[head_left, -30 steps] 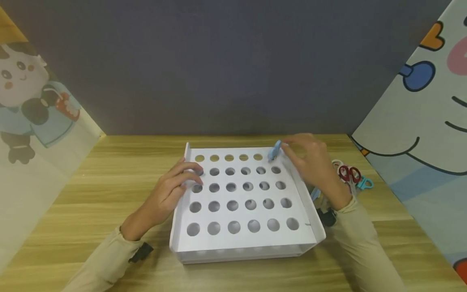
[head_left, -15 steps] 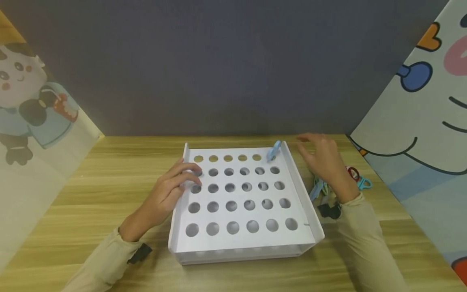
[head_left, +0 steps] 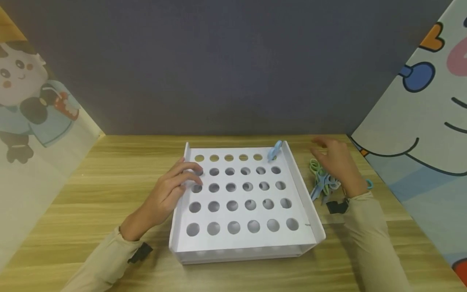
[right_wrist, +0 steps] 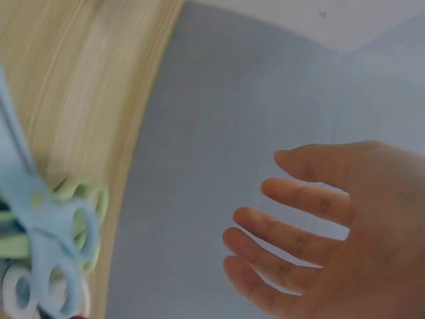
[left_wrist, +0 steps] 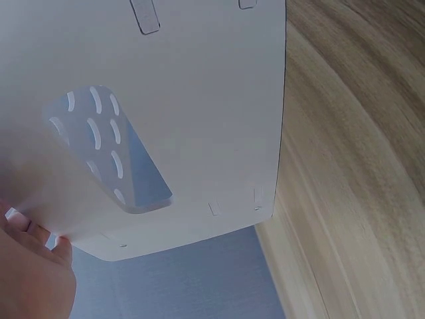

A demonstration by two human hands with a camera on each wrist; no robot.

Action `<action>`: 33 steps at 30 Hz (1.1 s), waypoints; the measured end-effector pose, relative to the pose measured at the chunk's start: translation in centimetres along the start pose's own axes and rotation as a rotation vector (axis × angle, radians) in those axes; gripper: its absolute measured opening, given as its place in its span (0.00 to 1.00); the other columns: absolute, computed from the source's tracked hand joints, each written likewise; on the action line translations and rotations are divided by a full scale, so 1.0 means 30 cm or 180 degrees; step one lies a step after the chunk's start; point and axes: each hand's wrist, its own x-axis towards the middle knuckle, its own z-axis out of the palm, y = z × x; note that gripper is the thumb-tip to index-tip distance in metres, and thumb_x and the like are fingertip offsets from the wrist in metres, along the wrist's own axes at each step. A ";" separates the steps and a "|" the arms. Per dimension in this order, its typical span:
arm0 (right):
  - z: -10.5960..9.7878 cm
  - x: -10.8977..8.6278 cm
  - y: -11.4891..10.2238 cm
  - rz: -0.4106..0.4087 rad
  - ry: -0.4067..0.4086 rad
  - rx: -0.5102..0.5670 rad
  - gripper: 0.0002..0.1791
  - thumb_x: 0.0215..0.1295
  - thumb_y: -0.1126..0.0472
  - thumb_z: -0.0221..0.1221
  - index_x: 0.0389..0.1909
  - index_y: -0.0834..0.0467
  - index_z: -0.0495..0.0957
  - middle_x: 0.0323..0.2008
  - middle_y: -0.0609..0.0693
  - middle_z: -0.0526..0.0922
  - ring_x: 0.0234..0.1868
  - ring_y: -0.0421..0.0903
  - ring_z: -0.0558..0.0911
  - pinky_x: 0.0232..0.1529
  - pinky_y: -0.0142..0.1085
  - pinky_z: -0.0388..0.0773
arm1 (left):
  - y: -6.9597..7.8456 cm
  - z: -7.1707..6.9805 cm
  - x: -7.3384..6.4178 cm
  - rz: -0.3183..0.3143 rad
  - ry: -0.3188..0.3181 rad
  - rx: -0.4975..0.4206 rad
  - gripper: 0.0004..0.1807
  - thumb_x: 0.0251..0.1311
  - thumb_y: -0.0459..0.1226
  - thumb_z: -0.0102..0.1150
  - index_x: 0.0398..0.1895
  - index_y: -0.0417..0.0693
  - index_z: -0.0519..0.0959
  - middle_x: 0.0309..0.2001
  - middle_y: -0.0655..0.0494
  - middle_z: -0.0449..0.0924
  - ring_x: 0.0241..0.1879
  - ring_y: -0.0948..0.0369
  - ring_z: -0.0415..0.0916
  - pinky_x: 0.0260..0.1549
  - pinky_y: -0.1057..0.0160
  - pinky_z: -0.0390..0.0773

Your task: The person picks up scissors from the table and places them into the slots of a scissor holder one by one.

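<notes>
A white rack with rows of round holes stands on the table. Light-blue scissors stick up from its far right corner hole, handles uppermost. My left hand rests over the rack's left side wall, fingertips on the holed top. Part of that hand shows beside the white wall in the left wrist view. To the right of the rack, my right hand hangs above the table with loose, spread fingers and holds nothing. Beneath and beside it lie more scissors, including a light-blue pair and green handles.
A teal scissors handle shows past my right wrist; the rest of that pair is hidden. A dark grey panel closes off the wooden table at the back. Walls with cartoon pictures stand left and right.
My right hand has let go of the light-blue scissors in the rack's corner hole and moved right, over the pile of scissors. My left hand stays on the rack.
</notes>
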 end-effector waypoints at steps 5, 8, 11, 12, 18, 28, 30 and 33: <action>0.002 -0.011 0.060 0.0075 -0.0025 -0.0075 0.20 0.68 0.62 0.58 0.54 0.72 0.76 0.48 0.75 0.79 0.48 0.73 0.78 0.47 0.66 0.75 | -0.001 0.000 0.000 0.0015 -0.0004 0.0019 0.21 0.56 0.24 0.36 0.38 0.48 0.80 0.54 0.48 0.77 0.59 0.51 0.73 0.76 0.46 0.47; 0.007 -0.018 0.087 0.0209 -0.0175 -0.0142 0.21 0.67 0.61 0.59 0.54 0.73 0.76 0.48 0.76 0.79 0.47 0.73 0.79 0.44 0.65 0.77 | 0.000 -0.001 -0.001 0.0016 -0.0003 0.0025 0.21 0.55 0.24 0.36 0.38 0.48 0.80 0.54 0.48 0.77 0.59 0.51 0.73 0.76 0.46 0.47; 0.006 -0.022 0.107 0.0441 -0.0478 -0.0235 0.22 0.66 0.60 0.60 0.52 0.74 0.76 0.49 0.76 0.78 0.47 0.73 0.79 0.43 0.64 0.78 | 0.000 -0.001 -0.001 0.0013 -0.0001 0.0027 0.21 0.55 0.24 0.36 0.38 0.47 0.80 0.54 0.48 0.77 0.60 0.51 0.72 0.76 0.46 0.47; 0.002 -0.024 0.110 0.0523 -0.0608 -0.0286 0.23 0.65 0.59 0.60 0.52 0.74 0.76 0.49 0.76 0.77 0.47 0.73 0.79 0.43 0.64 0.78 | 0.000 -0.001 -0.001 0.0010 0.0001 0.0024 0.21 0.55 0.24 0.36 0.38 0.46 0.80 0.54 0.48 0.77 0.60 0.51 0.72 0.76 0.46 0.47; -0.018 -0.038 0.119 0.0998 -0.1417 -0.0594 0.28 0.64 0.50 0.61 0.50 0.73 0.76 0.51 0.75 0.77 0.46 0.71 0.79 0.41 0.61 0.78 | 0.001 0.000 0.001 0.0000 0.0001 0.0029 0.20 0.55 0.24 0.36 0.38 0.45 0.80 0.54 0.48 0.77 0.60 0.51 0.72 0.76 0.46 0.47; 0.035 -0.047 0.117 0.1136 -0.1515 -0.0654 0.27 0.58 0.43 0.65 0.36 0.65 0.74 0.33 0.61 0.79 0.29 0.56 0.77 0.23 0.45 0.74 | 0.002 -0.001 0.000 -0.0022 0.0002 0.0020 0.21 0.54 0.24 0.36 0.38 0.46 0.81 0.54 0.48 0.77 0.60 0.51 0.72 0.76 0.47 0.46; 0.042 -0.046 0.118 0.1127 -0.1498 -0.0643 0.25 0.57 0.45 0.65 0.36 0.65 0.73 0.33 0.61 0.79 0.29 0.56 0.77 0.23 0.46 0.74 | 0.002 -0.001 0.001 -0.0023 0.0007 0.0018 0.21 0.54 0.24 0.36 0.38 0.45 0.81 0.54 0.48 0.77 0.60 0.51 0.72 0.76 0.47 0.46; 0.045 -0.043 0.119 0.1128 -0.1473 -0.0646 0.24 0.57 0.46 0.65 0.37 0.65 0.74 0.34 0.62 0.80 0.30 0.57 0.78 0.24 0.47 0.74 | 0.003 -0.001 0.002 -0.0020 0.0006 0.0027 0.21 0.53 0.24 0.35 0.38 0.45 0.81 0.54 0.48 0.77 0.59 0.51 0.73 0.76 0.47 0.47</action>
